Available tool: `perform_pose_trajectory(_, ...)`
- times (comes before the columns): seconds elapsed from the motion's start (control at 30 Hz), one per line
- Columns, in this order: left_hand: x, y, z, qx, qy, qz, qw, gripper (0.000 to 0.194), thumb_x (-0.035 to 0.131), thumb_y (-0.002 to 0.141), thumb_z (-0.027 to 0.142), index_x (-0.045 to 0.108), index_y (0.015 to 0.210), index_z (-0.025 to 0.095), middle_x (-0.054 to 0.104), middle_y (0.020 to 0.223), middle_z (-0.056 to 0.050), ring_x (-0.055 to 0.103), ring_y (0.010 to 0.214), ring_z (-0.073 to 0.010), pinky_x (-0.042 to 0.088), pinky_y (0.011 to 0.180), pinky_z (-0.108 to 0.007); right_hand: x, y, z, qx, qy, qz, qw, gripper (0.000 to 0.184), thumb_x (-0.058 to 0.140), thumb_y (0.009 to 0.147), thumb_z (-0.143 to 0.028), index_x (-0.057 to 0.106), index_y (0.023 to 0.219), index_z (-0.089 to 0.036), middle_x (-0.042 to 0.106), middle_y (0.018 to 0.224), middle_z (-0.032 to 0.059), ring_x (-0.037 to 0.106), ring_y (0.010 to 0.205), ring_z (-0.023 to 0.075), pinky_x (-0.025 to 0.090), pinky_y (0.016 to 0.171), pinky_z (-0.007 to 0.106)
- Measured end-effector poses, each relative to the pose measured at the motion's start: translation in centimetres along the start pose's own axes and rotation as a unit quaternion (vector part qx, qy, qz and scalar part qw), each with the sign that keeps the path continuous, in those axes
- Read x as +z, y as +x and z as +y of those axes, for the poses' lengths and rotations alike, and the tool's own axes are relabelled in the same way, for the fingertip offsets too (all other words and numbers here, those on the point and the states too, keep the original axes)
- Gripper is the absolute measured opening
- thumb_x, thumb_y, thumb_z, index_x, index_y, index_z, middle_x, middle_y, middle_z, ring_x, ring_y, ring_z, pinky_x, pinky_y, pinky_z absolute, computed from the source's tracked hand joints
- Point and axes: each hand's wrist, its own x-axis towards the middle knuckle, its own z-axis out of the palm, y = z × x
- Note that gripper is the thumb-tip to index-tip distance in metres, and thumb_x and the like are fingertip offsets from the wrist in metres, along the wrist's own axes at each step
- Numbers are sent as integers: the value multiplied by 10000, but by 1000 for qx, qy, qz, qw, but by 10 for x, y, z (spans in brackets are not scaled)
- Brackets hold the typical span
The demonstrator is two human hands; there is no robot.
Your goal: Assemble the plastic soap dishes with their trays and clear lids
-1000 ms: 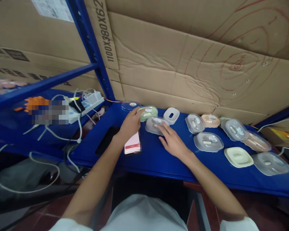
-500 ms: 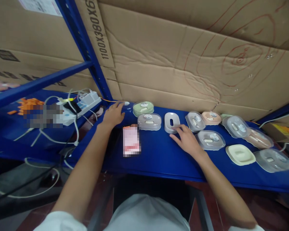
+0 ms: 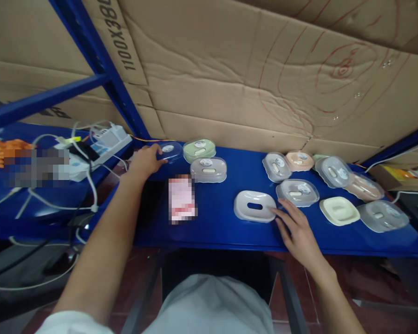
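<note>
A pale grey soap dish (image 3: 242, 214) with a slot in its middle lies lengthwise across the blue table. My right hand (image 3: 299, 234) has its fingertips on the dish's right end, pinching the rim. At the far left, my left hand (image 3: 143, 161) reaches to a clear plastic cover (image 3: 173, 152) bearing a round label. Thumb and fingers close around the cover's left end; part of it is hidden behind them. Next to this cover are a green covered dish (image 3: 199, 151) and a grey covered dish (image 3: 209, 170).
Several covered dishes, among them a grey one (image 3: 297, 193) and a peach one (image 3: 300, 161), stand at the right. A cream dish (image 3: 339, 211) has no cover. A blurred pink item (image 3: 181, 197) lies near my left forearm. Cables and a power strip (image 3: 113, 144) are left.
The pale grey dish has come nearer to me and turned from upright to crosswise, with my right hand at its right end. My left hand has closed around the clear cover's end.
</note>
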Motion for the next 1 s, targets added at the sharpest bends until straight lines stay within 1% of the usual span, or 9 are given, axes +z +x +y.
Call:
perform_pose_trajectory(0.1,-13,-10,10,-33,49,0,998,490,510,1096,496,592,1387,110,706,1167,-66,664,1152,-265,502,1097,-452,-15,-17,36,42,-33,51,997,430,504,1070,-288,597,1489,-262,583,1560,133,553,1456,322,479,1186,568)
perform_pose_trajectory(0.2,-23,-22,19,-25,66,-7,998,509,518,1088,462,575,1467,128,724,1255,-114,663,1163,-303,509,1087,-481,-27,-43,92,117,-113,125,979,503,507,1056,-411,602,1485,-164,615,1508,212,577,1422,373,484,1163,577)
perform_pose_trajectory(0.27,-27,-29,22,-18,63,-5,998,506,529,1080,441,599,1468,124,725,1296,-148,666,1177,-325,501,1093,-494,-31,-64,122,161,-178,135,961,572,475,1053,-504,623,1455,-126,650,1458,239,579,1407,418,481,1133,619)
perform_pose_trajectory(0.33,-29,-38,25,-18,59,4,998,509,512,1085,445,622,1460,119,727,1317,-169,671,1188,-342,498,1092,-500,-30,-82,133,184,-212,115,953,566,423,1064,-546,671,1392,-156,708,1379,209,618,1346,421,482,1095,632)
perform_pose_trajectory(0.43,-28,-55,28,-19,50,26,998,535,433,1115,489,627,1476,144,732,1351,-150,678,1216,-337,493,1101,-484,-26,-95,108,164,-205,93,960,468,423,1085,-521,731,1263,-217,767,1260,150,696,1189,359,459,1076,582)
perform_pose_trajectory(0.6,-25,-79,38,-29,-28,110,993,421,577,1075,436,722,1384,190,763,1362,-82,728,1177,-290,517,1090,-423,-13,-86,8,56,-130,81,987,230,608,1067,-387,728,1205,-248,792,1102,73,715,1046,268,389,1090,525)
perform_pose_trajectory(0.77,-28,-89,58,18,-148,169,974,309,672,1036,352,773,1284,199,817,1239,-9,779,1056,-205,574,1038,-352,10,-58,-74,5,-20,67,998,207,659,1054,-284,714,1246,-231,777,1021,43,699,981,218,390,1052,459)
perform_pose_trajectory(0.9,-35,-100,85,42,-208,205,956,277,690,1029,336,788,1256,209,820,1228,2,784,1079,-204,599,1030,-362,28,-30,-101,-8,8,53,999,234,645,1063,-302,706,1274,-222,770,1032,50,706,985,217,403,1065,453)
perform_pose_trajectory(1.0,-36,-119,105,77,-230,224,944,265,685,1033,332,797,1247,223,821,1228,-17,783,1120,-216,613,1020,-349,33,-14,-95,-31,25,19,999,377,585,1087,-283,605,1456,-207,762,1234,87,695,1191,238,383,1162,473)
